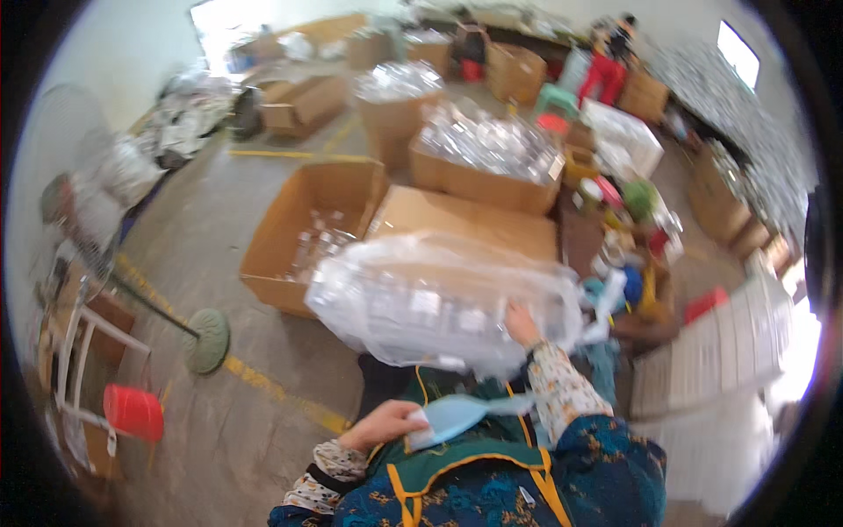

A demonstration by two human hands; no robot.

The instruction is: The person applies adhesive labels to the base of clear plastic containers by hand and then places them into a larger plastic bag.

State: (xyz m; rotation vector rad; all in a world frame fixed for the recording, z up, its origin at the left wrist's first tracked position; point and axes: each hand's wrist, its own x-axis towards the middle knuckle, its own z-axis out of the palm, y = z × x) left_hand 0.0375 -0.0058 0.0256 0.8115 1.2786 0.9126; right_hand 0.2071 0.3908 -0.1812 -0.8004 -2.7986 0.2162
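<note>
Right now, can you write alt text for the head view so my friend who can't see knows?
A person's right hand touches a large translucent plastic bag, while the left hand holds a pale-blue item, perhaps a face mask. To the left are an open cardboard box and a fan's round green base.
</note>
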